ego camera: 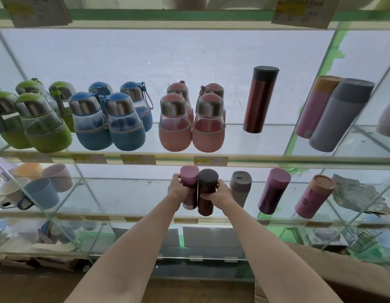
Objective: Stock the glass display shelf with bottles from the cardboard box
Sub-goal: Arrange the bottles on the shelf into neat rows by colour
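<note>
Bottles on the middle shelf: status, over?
Left hand grips the pink-capped bottle. Right hand grips the dark-capped bottle. Both upright, side by side. Grey flask close on the right.

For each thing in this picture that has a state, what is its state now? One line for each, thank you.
Left hand: grips the pink-capped bottle.
Right hand: grips the black-capped bottle.
Pink-capped bottle: capped, upright, held at the lower shelf.
Black-capped bottle: capped, upright, against the pink-capped one.
Red flask: capped, standing alone on the upper shelf.
Grey tumbler: lidded, standing.
</note>
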